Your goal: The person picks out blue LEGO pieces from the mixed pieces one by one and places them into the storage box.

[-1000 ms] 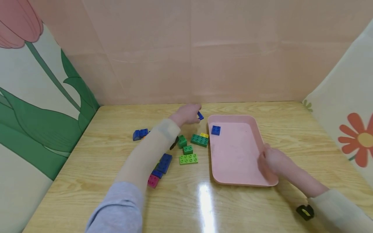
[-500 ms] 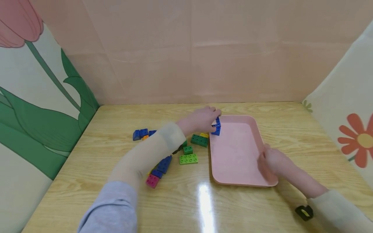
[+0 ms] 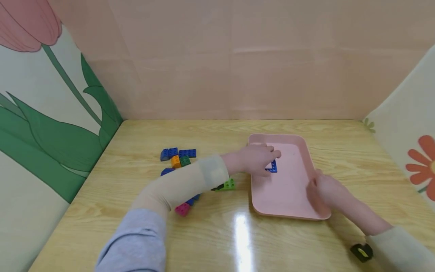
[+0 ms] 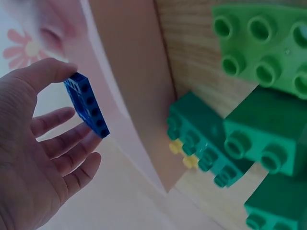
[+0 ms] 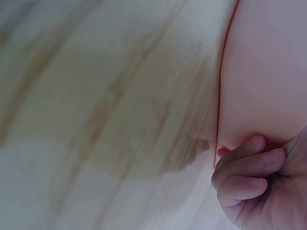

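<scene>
Left hand [image 3: 253,159] reaches over the left wall of a shallow, rounded-corner pink tray [image 3: 289,196] on the wood-grain tabletop [image 3: 289,245]. It pinches a flat, open-centred blue plastic frame piece [image 3: 273,167]: thumb on the end nearer the person, fingertips on the far end, fingers slightly parted from one another. Piece lies inside the tray's outline, left of its middle and toward the far half. Key relation, as I judge it: piece to tray floor. Left wrist view suggests a gap below; from above I cannot tell how much. In that wrist view its studded edge runs from thumb down to fingertips, tilted; whether one side is longer I cannot tell, as the hand hides part of it. Left hand is clearly the nearer one. Right hand [image 3: 327,189] is across from it, well apart from the piece, fingers curled in, gripping the tray's right wall. Outside the left wall, just beside it: a dark green oblong plastic brick [image 4: 211,136]. Nearer the person, a lime-green studded plastic brick [image 3: 229,184], partly behind the left forearm.
</scene>
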Demonstrator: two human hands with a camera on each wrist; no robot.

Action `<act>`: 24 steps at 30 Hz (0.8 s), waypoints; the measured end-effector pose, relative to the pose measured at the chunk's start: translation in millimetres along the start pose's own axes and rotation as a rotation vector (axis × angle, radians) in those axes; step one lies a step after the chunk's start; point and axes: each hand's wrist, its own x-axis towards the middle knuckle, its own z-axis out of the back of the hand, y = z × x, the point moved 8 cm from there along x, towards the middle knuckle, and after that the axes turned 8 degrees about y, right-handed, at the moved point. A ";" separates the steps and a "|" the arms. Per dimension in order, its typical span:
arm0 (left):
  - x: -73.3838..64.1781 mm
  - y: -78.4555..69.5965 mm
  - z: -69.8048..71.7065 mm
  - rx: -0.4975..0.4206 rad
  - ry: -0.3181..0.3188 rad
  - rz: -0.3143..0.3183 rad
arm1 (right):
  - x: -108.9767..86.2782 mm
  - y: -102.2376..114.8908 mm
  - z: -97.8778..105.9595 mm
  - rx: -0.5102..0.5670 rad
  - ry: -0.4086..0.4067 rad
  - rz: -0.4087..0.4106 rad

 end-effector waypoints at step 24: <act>11.8 5.5 -34.2 0.060 0.069 0.060 | -10.0 28.7 5.0 -0.042 -0.056 -0.052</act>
